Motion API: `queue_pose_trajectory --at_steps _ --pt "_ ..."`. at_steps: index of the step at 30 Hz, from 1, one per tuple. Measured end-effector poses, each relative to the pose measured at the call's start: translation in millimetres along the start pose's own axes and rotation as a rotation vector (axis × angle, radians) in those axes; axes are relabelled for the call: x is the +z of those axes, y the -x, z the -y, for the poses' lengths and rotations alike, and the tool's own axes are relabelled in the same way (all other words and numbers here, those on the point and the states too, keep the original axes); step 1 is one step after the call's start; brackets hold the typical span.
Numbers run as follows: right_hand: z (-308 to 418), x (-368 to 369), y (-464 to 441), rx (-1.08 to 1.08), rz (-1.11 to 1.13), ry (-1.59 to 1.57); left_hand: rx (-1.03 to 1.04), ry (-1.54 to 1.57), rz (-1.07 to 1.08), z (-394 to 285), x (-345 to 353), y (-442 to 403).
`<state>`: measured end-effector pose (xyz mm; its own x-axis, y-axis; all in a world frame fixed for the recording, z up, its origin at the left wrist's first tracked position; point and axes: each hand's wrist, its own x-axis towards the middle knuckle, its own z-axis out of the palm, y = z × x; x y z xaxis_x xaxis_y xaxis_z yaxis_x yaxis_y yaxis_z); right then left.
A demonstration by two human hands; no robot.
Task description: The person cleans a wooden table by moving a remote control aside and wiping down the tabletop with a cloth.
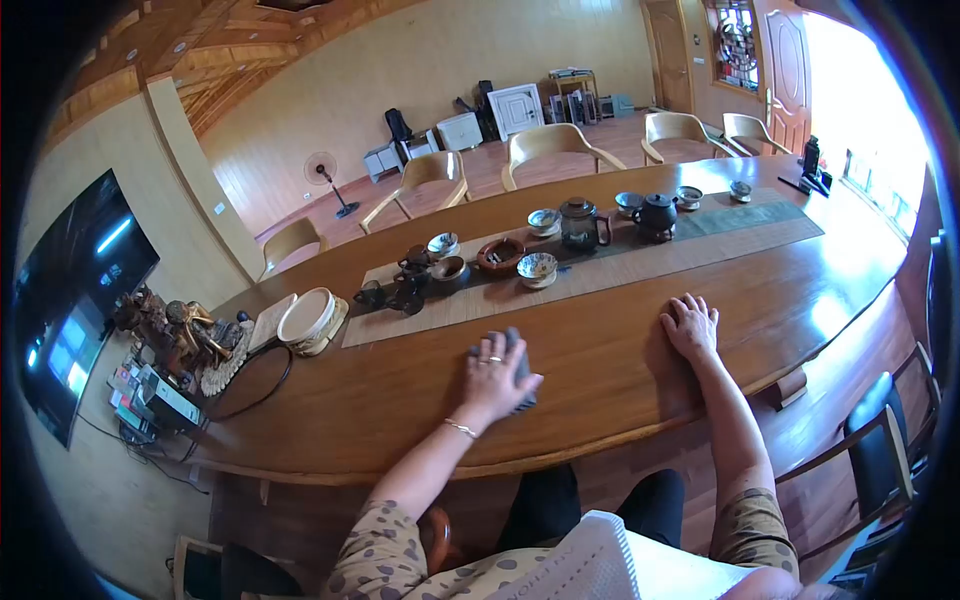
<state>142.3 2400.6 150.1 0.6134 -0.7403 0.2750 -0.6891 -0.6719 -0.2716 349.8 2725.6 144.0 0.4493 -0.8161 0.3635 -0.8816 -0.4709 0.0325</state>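
Note:
My left hand point(493, 377) presses a folded dark grey cloth point(526, 398) onto the wooden table point(600, 370); most of the cloth is hidden beneath the palm. Flat on the tabletop to the right, my right hand point(691, 326) has its fingers apart and holds nothing. Beyond both hands a woven runner point(600, 268) stretches along the table. On it stand a glass pitcher point(580, 226), a dark teapot point(656, 217), a brown round dish point(500, 255) and a patterned bowl point(537, 269).
Several small dark cups point(408, 290) and more bowls point(444, 244) sit on the runner. A round white-topped container point(308, 318) and a carved figure point(190, 335) occupy the left end. Wooden chairs point(556, 150) line the far side; a dark chair point(875, 460) is at right.

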Motion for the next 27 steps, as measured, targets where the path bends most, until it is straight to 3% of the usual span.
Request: queue_pose_trajectory --at_steps 2,5,6,8,10,14,17,19,20,22,27 --pt "0.3 -10.8 3.8 -0.075 -0.037 -0.023 0.103 0.090 0.115 -39.9 -9.2 9.2" --pt "-1.8 -22.0 -0.4 -0.066 0.075 -0.380 0.263 0.226 0.252 -65.3 -32.5 54.6" --pt "-10.2 -4.1 -10.8 -0.145 0.039 -0.746 0.282 0.233 0.283 -62.3 -48.5 68.5" --pt "26.3 -64.2 13.3 -0.217 0.136 -1.219 0.252 0.172 0.182 -39.9 -62.4 99.8" --pt "67.2 -153.2 58.4 -0.436 0.215 -1.320 0.156 0.118 0.139 -4.3 -78.5 118.8" --pt "105.3 -231.3 106.7 -1.174 0.006 -1.311 -0.275 -0.100 0.037 100.7 -73.3 180.7" --pt "118.6 -253.4 123.0 -1.433 -0.059 -1.348 -0.765 -0.119 0.095 146.2 -87.0 195.8" --pt "126.8 -258.2 133.3 -1.477 -0.070 -1.375 -0.965 -0.243 0.143 134.9 -91.7 178.5" --pt "126.8 -265.4 145.9 -1.329 0.023 -1.419 -0.959 -0.160 0.225 126.9 -92.8 167.0" --pt "126.5 -269.7 156.0 -1.201 0.082 -1.453 -0.626 -0.175 0.072 73.9 -79.8 139.9" --pt "135.0 -269.2 160.0 -1.322 -0.041 -1.419 -0.139 -0.044 -0.034 -47.5 -39.7 73.5"
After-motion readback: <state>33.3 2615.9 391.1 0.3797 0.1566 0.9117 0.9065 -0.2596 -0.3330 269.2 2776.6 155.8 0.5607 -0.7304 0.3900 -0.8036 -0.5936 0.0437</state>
